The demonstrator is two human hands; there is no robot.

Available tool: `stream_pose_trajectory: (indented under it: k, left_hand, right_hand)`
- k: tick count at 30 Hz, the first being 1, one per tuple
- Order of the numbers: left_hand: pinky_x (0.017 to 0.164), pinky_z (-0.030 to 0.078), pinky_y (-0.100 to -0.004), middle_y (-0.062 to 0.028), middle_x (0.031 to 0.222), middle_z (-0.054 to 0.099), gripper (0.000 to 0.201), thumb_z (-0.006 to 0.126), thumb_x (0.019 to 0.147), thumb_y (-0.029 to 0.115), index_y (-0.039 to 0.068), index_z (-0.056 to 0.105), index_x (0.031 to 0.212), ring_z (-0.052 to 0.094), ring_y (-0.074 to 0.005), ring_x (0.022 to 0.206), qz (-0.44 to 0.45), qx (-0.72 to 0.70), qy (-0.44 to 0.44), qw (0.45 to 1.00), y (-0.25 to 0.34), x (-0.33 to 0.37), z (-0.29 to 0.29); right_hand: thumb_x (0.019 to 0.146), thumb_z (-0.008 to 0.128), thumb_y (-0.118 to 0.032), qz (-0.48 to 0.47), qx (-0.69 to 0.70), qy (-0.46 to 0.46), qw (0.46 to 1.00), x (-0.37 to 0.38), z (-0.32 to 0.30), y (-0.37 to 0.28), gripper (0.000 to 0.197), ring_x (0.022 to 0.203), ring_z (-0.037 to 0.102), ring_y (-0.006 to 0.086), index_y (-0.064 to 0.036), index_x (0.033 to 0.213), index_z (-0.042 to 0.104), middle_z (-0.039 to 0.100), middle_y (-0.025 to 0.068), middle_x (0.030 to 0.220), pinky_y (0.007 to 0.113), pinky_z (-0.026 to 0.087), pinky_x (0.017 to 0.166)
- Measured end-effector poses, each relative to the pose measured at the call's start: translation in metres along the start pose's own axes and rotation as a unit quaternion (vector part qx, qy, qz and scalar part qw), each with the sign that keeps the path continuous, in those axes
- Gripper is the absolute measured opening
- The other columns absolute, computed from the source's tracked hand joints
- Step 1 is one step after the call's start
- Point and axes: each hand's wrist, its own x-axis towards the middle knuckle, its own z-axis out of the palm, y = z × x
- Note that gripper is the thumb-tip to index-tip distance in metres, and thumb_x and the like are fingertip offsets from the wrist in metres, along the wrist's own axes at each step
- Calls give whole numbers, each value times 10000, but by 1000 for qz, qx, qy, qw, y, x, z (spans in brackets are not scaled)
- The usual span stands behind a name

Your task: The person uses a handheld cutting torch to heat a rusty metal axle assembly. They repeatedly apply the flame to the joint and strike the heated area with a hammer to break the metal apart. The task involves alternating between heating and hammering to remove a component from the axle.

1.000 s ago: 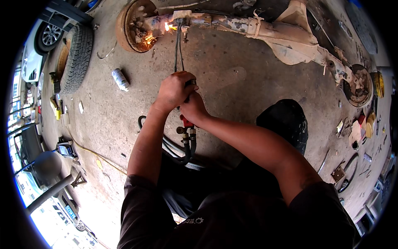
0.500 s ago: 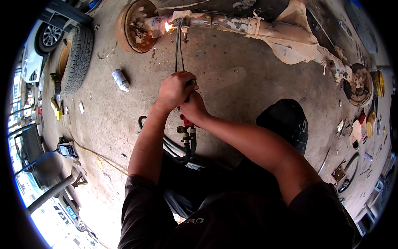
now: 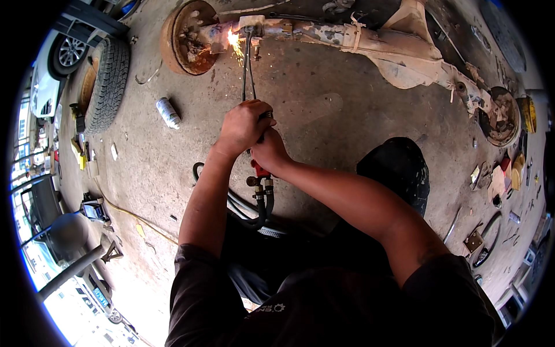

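Note:
Both my hands are wrapped round a gas cutting torch [image 3: 247,72], its long thin tubes reaching away from me. My left hand [image 3: 245,123] grips it in front. Just behind, my right hand [image 3: 269,151] closes on the handle, above the red body and brass fittings. At the far end, bright flame and sparks [image 3: 235,41] show on a rusty axle housing [image 3: 315,33] beside a bracket [image 3: 252,24], which partly hides the torch tip. The axle's rusty brake drum [image 3: 189,37] lies to the left of the flame.
Dark hoses [image 3: 260,215] curve from the torch toward my legs. On the floor to the left are a spray can [image 3: 168,113] and a tyre [image 3: 110,84]. My dark-clad knee [image 3: 399,173] is at right. The axle's other hub [image 3: 500,117] and scattered parts lie far right.
The flame has grown brighter, and sparks now spray downward from the axle. The torch tubes have shifted very slightly left; both hands keep their grip.

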Motion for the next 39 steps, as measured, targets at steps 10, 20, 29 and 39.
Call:
stream_pose_trajectory:
  k: [10,20,29,39]
  left_hand:
    - [830,539,-434,-101,976,705,255,761,810,264,73,712,972,673,-334,974,-11,8,-3,1000,-1,1,2]
    - [811,542,-418,-138,966,711,263,781,784,186,32,719,987,677,-357,918,3,3,6,1000,2,2,0]
    - [824,538,-418,-139,976,709,272,775,788,196,29,719,995,672,-358,938,9,4,6,1000,2,0,-2]
    - [815,543,-418,-121,976,712,254,773,786,211,51,723,976,678,-344,932,-2,18,1,1000,2,3,1]
  right_hand:
    - [907,589,-154,-12,22,5,1000,2,2,6,198,786,693,430,35,863,626,683,250,788,504,527,630]
    - [906,569,-133,-19,8,8,1000,2,0,3,192,740,689,428,39,835,615,667,249,737,505,523,602]
    - [910,542,-99,-39,32,14,999,1,2,3,181,641,696,380,42,811,597,653,222,672,474,525,544]
    - [911,542,-87,-58,45,22,997,4,2,9,177,582,687,353,38,794,586,636,199,631,449,518,501]
